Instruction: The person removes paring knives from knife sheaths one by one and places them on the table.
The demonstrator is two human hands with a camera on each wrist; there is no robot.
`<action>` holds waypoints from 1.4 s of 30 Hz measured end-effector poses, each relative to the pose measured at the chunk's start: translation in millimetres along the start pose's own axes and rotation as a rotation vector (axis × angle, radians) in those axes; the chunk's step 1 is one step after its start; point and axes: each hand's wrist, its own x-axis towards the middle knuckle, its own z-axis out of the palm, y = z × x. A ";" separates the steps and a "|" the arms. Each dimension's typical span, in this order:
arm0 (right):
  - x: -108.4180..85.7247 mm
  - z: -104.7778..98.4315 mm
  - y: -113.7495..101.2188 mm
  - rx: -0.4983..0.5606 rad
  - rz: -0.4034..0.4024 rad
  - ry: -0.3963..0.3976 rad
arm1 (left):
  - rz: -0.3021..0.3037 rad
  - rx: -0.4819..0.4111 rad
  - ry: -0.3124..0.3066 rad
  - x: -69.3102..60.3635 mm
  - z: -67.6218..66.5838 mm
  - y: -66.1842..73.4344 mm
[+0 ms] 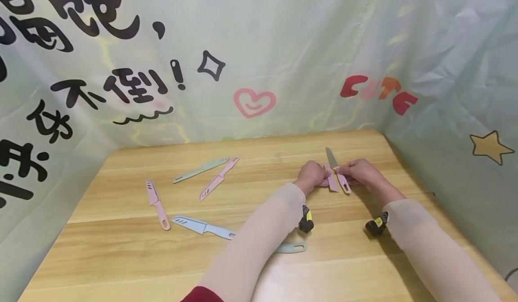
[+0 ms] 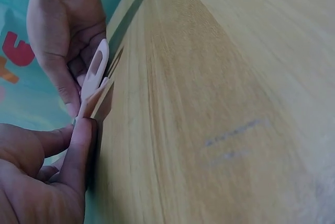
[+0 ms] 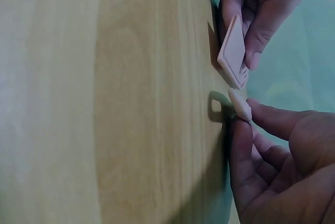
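Note:
Toward the back right of the table, my left hand pinches a pink knife sheath between thumb and fingers. Beside it, my right hand pinches a small knife by its pink handle, near the blade end. The bare grey blade points away toward the back wall, apart from the sheath. In the left wrist view the knife's handle shows its slotted end. The right wrist view shows the sheath just above the tilted handle.
Sheathed knives lie about the wooden table: a green one and a pink one at the back, another pink one at left, a blue one in front. My left sleeve partly covers a green handle. Printed cloth encloses the table.

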 end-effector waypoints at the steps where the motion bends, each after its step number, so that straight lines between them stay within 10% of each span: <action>1: -0.3 -0.3 -0.3 -0.009 0.000 0.004 | 0.010 0.058 0.012 -2.4 -0.6 1.4; 7: -0.5 -1.9 -0.7 -0.017 0.019 0.033 | 0.037 0.289 0.073 -16.0 -4.4 8.1; 21: 5.2 -3.2 2.6 -0.042 0.043 0.078 | 0.138 0.415 0.098 -18.1 -2.6 3.1; 35: 5.4 -4.3 1.8 -0.105 0.026 0.063 | 0.081 -0.148 -0.070 -5.6 -7.6 -11.4; 42: 0.8 -8.3 -1.2 -0.142 0.011 0.050 | 0.129 -0.204 -0.097 -14.0 -21.2 -14.2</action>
